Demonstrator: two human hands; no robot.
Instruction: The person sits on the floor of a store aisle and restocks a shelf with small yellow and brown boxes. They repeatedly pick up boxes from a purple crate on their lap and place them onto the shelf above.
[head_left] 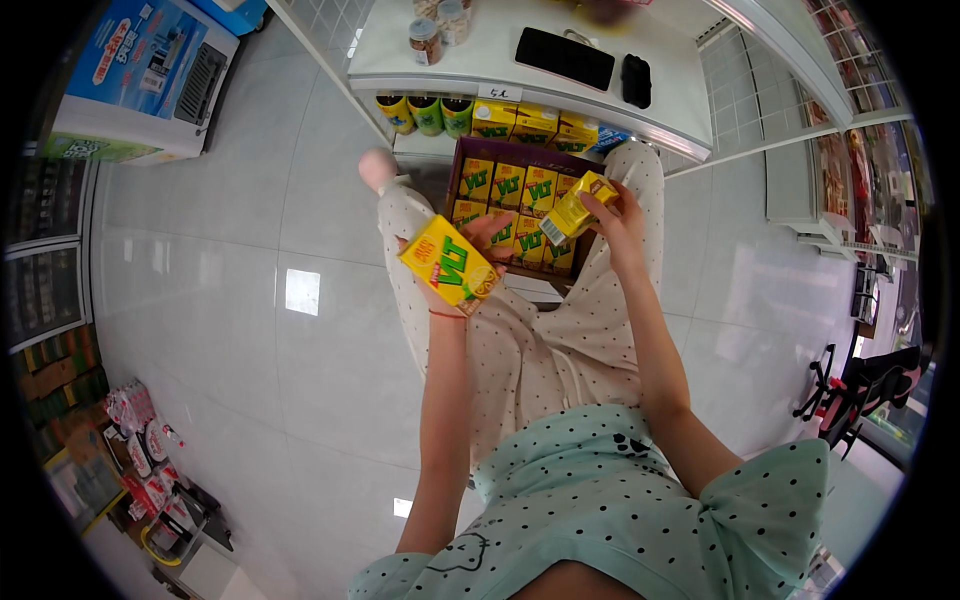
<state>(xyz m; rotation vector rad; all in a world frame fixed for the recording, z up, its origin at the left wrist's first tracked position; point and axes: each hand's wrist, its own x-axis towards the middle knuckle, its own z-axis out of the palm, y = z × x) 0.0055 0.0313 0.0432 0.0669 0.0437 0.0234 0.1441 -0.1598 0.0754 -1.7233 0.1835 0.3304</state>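
My left hand (pixel 490 232) holds a yellow juice carton (pixel 450 264) with green lettering and an orange picture. This carton is tilted and hides most of the palm, while the fingers show beyond its far right edge. A second yellow carton (pixel 574 212) is gripped in my right hand (pixel 622 215), tipped so that a side with a barcode shows. Between my knees, under both hands, stands an open purple box (pixel 520 155) with rows of matching upright cartons (pixel 508 186). My left hand partly covers the box's near left part.
Straight ahead is a white shelf (pixel 480 68) with jars (pixel 425 42), a black phone (pixel 565 58) and a small black object (pixel 636 80). Below it stand green-and-yellow cans (pixel 426 115) and yellow cartons (pixel 536 123). A chest freezer (pixel 150 75) is at far left; a chair (pixel 870 390) is at right.
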